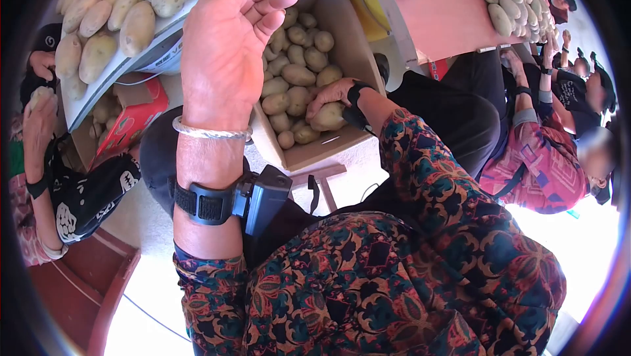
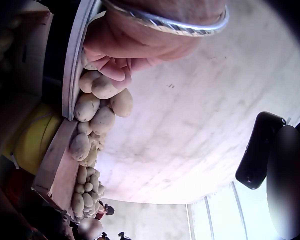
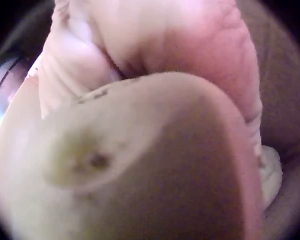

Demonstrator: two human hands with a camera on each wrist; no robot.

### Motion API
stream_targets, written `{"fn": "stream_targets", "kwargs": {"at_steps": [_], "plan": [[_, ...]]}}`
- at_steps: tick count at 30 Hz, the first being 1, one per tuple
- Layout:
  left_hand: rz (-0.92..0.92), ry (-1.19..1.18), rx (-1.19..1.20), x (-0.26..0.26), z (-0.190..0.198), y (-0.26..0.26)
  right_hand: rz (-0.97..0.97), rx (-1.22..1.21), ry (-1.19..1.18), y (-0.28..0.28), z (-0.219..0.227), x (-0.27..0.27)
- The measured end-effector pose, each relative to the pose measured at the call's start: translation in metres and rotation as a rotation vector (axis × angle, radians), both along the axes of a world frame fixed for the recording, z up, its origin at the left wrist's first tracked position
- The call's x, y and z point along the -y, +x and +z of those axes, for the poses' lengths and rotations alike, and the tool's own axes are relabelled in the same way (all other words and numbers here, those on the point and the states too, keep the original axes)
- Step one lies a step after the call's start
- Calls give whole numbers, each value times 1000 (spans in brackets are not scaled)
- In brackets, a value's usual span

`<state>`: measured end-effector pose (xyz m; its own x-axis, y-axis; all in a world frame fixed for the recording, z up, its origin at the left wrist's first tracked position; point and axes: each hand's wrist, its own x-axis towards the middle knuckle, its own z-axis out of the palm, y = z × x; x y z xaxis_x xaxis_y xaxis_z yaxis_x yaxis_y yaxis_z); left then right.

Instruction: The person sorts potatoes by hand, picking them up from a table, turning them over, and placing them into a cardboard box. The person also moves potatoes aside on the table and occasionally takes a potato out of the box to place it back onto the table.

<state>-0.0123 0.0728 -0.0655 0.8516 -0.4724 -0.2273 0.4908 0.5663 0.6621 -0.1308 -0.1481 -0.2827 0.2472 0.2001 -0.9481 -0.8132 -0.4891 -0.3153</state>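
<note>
My left hand [image 1: 223,54], with a braided bracelet at its wrist, is raised palm-up at the table edge, its fingers loosely bent with nothing in them. In the left wrist view its fingertips overlap the potatoes [image 2: 104,88] heaped along that edge. Down inside the cardboard box [image 1: 358,34], my right hand [image 1: 332,95] grips a large potato [image 1: 328,118] near the box's front wall. That potato [image 3: 155,150] fills much of the right wrist view, against the palm, with a greenish patch and a dark spot on its end. Several other potatoes [image 1: 299,75] lie beneath and around it.
More potatoes [image 1: 135,11] are piled on the table [image 1: 125,67] at the left. A pink-topped table [image 1: 440,14] at the right holds another heap. A red carton [image 1: 138,106] stands under the left table, and a yellow container [image 1: 368,8] behind the box. Other people sit on both sides.
</note>
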Motion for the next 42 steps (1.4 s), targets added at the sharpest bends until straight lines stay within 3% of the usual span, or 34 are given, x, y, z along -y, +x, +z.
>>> {"fn": "stream_targets", "kwargs": {"at_steps": [2,3,5,6,12,14,15,17,19,23,27,29,31,34,37,39,41,42], "plan": [[-6,8,-3,0,-2,0,24,-236,118,9,-1,0],[-4,15,-1,2,-2,2,23,-235,118,13,1,-3],[-9,25,1,4,-3,2,267,-202,169,25,6,-11],[-12,35,-2,4,-2,2,269,-195,169,23,4,-11],[-15,113,29,11,8,-8,230,212,130,-2,1,-4],[-46,143,57,11,8,-11,-65,113,219,-1,33,-6],[-77,174,79,12,8,-11,-57,134,216,-2,46,-5],[-95,174,159,15,7,-16,-308,311,384,1,76,-4],[-118,388,205,20,16,-26,-405,464,428,8,112,-8],[85,602,459,28,-12,-41,-805,736,533,8,172,-31],[-62,591,313,23,5,-69,-943,1012,596,3,215,-52],[-121,604,409,21,-2,-68,-936,1183,525,0,233,-58],[-358,325,261,20,16,-72,-909,1259,470,-1,239,-61],[-310,240,202,27,12,-71,-746,1550,171,8,235,-56],[-223,226,139,30,18,-70,-909,1513,292,13,249,-54],[-237,227,49,29,15,-68,-859,1539,96,19,267,-35],[-215,215,31,29,20,-67,-757,1766,-117,43,283,-7],[-194,204,10,28,21,-66,-510,2034,-421,67,279,21]]}}
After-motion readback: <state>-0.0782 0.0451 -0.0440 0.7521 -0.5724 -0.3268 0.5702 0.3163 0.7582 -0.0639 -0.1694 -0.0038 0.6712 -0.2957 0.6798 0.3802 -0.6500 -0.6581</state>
